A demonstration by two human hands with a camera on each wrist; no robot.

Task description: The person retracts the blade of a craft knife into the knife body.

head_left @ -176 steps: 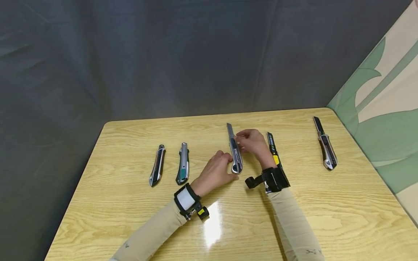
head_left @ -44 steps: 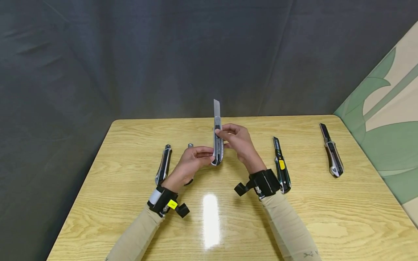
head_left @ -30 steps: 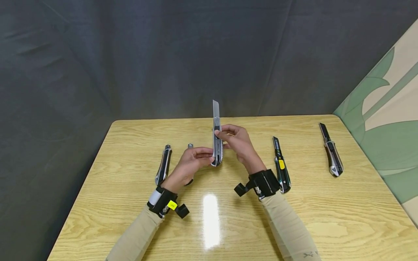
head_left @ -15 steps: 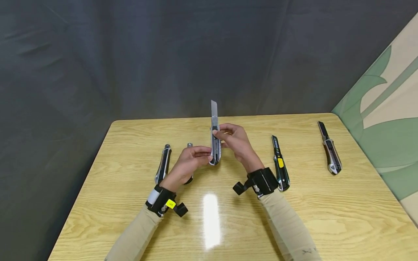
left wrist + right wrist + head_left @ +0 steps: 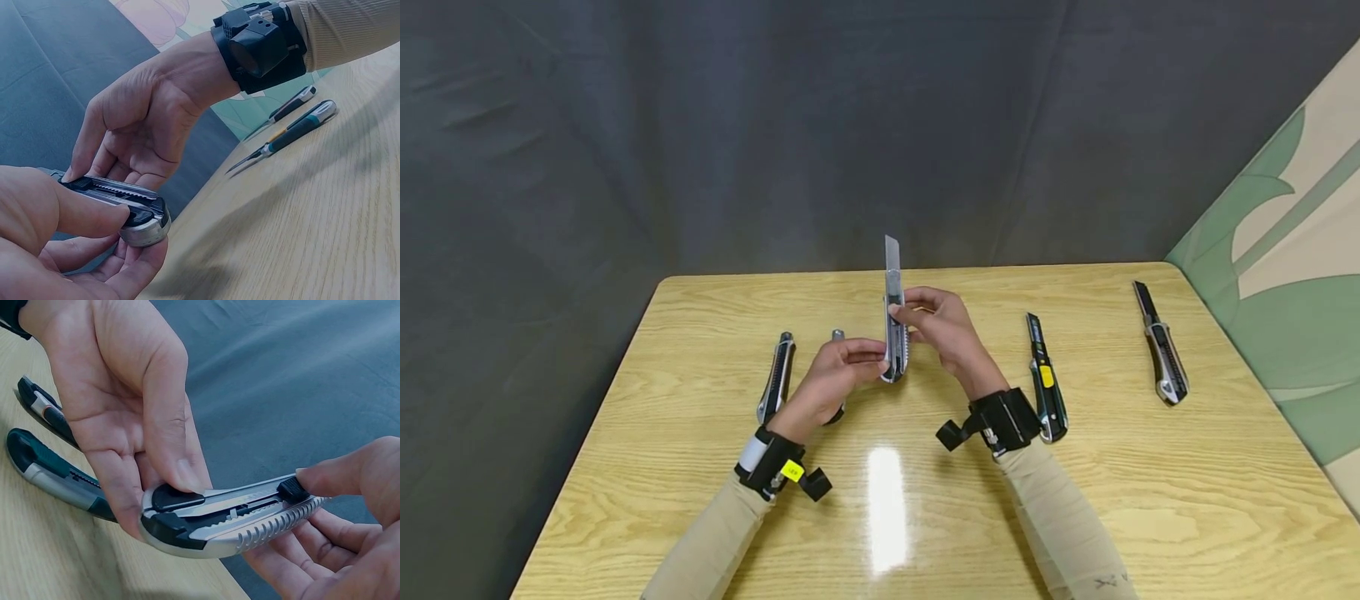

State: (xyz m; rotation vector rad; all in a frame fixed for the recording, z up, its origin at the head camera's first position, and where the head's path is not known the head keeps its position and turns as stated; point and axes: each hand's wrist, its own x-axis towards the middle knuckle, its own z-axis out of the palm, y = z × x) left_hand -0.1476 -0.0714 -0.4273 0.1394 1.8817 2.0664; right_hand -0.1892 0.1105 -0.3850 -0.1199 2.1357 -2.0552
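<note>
A silver snap-off utility knife [image 5: 895,333] is held above the table, its blade [image 5: 892,253] extended and pointing away from me. My left hand [image 5: 833,375] pinches the rear end between thumb and fingers. Further up the handle, my right hand [image 5: 953,333] grips the side. In the right wrist view, the right thumb [image 5: 331,478] rests on the knife's black slider [image 5: 292,489], while the left thumb [image 5: 169,444] presses the black end part. The blade is out of sight there. From the left wrist view, the knife's rounded end [image 5: 147,232] shows close up.
On the wooden table [image 5: 700,517], a black-and-silver utility knife [image 5: 777,375] lies at left. Beside it, a silver-and-green one [image 5: 837,335] is partly behind my left hand. To the right lie a knife with a yellow slider [image 5: 1047,377] and another black-and-silver knife [image 5: 1165,362].
Several seconds ago the silver knife lay on the table with both hands beside it; now both hold it raised. Over the last second and a half, hands and knife stay almost still.
</note>
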